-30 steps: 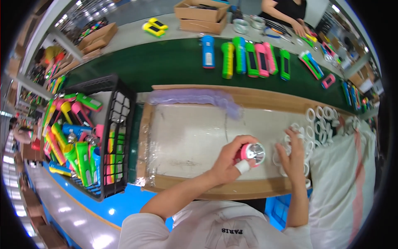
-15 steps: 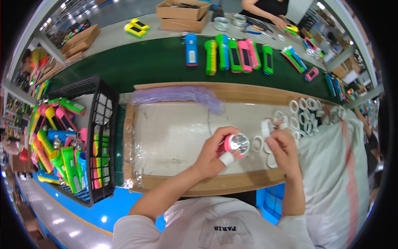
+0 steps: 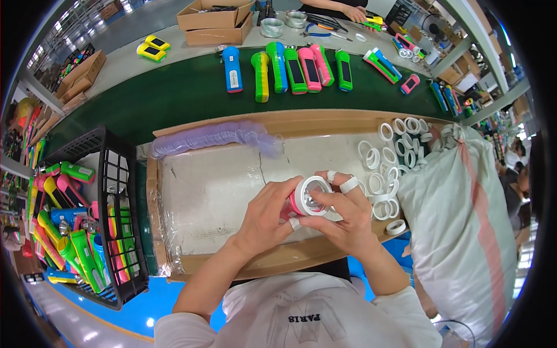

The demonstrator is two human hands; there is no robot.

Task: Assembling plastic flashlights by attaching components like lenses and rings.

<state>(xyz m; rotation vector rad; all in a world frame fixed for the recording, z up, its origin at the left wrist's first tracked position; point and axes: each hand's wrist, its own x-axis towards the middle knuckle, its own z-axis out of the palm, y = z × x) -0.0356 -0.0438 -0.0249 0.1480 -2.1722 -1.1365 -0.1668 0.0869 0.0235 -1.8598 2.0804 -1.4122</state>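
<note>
My left hand [image 3: 262,213] is wrapped round a pink flashlight [image 3: 292,205], its head tilted up toward me. A white ring [image 3: 300,192] sits at the rim of that head, around the shiny reflector. My right hand [image 3: 350,219] grips the ring from the right, thumb at its lower edge and a fingertip over the opening; whether the ring is fully seated I cannot tell. White bands wrap some of my fingers. Several loose white rings [image 3: 376,183] lie just right of my right hand. Most of the flashlight's body is hidden by my left hand.
A shallow cardboard tray [image 3: 203,214] lies beneath my hands, with a purple-tinted row of thin discs [image 3: 212,139] along its far side. Left stands a black crate [image 3: 104,214] of colourful flashlights; right, a white sack [image 3: 452,214]. More flashlights [image 3: 310,69] lie on the green belt [image 3: 191,81]. A co-worker's hand [image 3: 354,13] is beyond.
My right hand has brought a white ring leftward from the pile onto the flashlight's head. Both hands now meet at the flashlight. The whole view has shifted slightly.
</note>
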